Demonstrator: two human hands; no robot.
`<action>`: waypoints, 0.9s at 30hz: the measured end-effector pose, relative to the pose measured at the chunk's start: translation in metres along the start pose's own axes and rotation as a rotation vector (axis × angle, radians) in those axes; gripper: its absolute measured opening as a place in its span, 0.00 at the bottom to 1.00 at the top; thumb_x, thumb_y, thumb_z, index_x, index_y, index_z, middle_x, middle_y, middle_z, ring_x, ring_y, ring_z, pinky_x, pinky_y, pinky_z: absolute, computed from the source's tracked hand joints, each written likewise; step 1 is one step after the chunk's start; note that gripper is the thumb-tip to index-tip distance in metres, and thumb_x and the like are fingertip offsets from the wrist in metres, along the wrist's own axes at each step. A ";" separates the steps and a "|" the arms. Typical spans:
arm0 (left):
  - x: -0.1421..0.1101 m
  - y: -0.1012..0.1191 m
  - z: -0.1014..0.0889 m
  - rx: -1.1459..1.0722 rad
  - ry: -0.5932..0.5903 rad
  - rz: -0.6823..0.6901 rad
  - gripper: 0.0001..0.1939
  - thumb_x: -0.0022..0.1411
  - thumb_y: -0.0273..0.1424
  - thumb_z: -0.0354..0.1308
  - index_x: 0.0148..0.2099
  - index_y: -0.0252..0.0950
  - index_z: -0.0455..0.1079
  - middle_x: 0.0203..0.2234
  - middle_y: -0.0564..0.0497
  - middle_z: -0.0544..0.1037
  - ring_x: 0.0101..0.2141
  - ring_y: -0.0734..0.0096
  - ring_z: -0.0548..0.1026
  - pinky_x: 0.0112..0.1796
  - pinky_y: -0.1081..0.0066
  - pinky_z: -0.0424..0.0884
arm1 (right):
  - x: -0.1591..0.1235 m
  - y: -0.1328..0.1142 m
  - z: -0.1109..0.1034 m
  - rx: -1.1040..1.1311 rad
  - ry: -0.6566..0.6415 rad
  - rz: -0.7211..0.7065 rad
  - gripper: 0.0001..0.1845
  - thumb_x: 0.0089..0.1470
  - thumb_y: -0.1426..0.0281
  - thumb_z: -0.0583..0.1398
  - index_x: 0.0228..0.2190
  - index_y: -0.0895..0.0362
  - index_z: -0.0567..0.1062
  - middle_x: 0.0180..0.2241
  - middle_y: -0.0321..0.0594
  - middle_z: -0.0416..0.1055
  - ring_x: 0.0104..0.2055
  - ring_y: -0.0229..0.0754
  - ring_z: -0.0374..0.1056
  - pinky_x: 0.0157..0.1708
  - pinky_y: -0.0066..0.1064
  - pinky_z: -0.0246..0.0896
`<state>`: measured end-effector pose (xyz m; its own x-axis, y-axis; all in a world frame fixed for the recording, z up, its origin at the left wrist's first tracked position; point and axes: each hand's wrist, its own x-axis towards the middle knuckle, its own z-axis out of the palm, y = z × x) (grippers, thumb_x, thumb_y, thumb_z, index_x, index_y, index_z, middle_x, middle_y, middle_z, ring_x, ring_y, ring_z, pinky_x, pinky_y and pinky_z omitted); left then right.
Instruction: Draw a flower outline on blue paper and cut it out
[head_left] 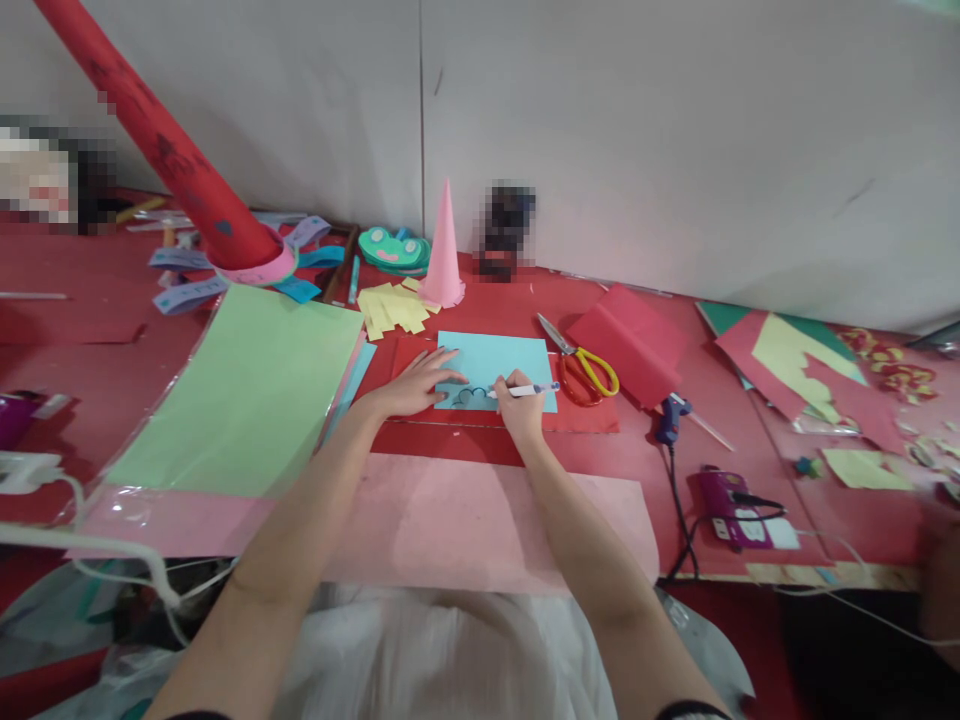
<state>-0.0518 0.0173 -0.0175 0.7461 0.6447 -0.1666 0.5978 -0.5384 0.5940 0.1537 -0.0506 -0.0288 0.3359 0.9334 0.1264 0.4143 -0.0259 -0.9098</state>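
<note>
A light blue sheet of paper [517, 360] lies on red paper [585, 415] in front of me, with dark curved lines drawn along its lower left. My left hand [416, 385] rests flat on the sheet's left side, fingers spread. In my right hand [519, 405] is a white marker pen [534, 389], its tip on the blue sheet at the end of the curved line. Scissors [581, 355] with yellow and red handles lie just right of the sheet.
Behind stand a pink paper cone [445, 255] and yellow paper strips [394, 308]. Green sheets in plastic [247, 400] lie left, near a tall red tube [172, 150]. To the right are folded red paper [630, 340], a glue gun [670, 418] with its cable and a purple box [731, 510].
</note>
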 end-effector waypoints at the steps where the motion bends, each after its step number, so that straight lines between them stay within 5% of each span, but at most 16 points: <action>1: 0.000 0.000 0.000 0.002 -0.002 -0.008 0.22 0.64 0.25 0.51 0.57 0.49 0.65 0.69 0.60 0.43 0.68 0.64 0.37 0.65 0.55 0.41 | 0.000 0.000 0.000 0.001 -0.001 -0.001 0.19 0.51 0.63 0.54 0.17 0.52 0.51 0.12 0.25 0.48 0.17 0.33 0.49 0.22 0.27 0.48; 12: 0.001 -0.002 0.001 0.017 -0.008 -0.008 0.19 0.66 0.27 0.51 0.57 0.49 0.66 0.69 0.60 0.42 0.68 0.64 0.36 0.65 0.54 0.36 | 0.000 0.000 -0.002 0.113 0.046 0.051 0.19 0.52 0.62 0.55 0.17 0.51 0.53 0.09 0.24 0.51 0.15 0.33 0.54 0.23 0.28 0.53; 21: 0.003 -0.007 0.002 0.032 0.002 0.010 0.18 0.67 0.31 0.50 0.58 0.50 0.65 0.69 0.60 0.42 0.68 0.61 0.37 0.65 0.53 0.38 | 0.002 0.005 -0.019 0.206 -0.175 0.042 0.15 0.53 0.56 0.57 0.24 0.52 0.61 0.16 0.30 0.67 0.20 0.36 0.61 0.26 0.29 0.57; 27: 0.002 -0.005 0.002 0.040 -0.008 -0.005 0.20 0.66 0.28 0.51 0.58 0.50 0.65 0.69 0.59 0.43 0.68 0.62 0.36 0.65 0.53 0.39 | -0.005 0.000 -0.018 0.173 -0.066 0.037 0.18 0.52 0.56 0.58 0.21 0.51 0.58 0.13 0.28 0.63 0.18 0.36 0.59 0.25 0.29 0.57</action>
<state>-0.0525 0.0205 -0.0228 0.7453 0.6430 -0.1761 0.6127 -0.5565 0.5612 0.1669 -0.0612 -0.0225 0.2899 0.9544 0.0710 0.2488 -0.0036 -0.9685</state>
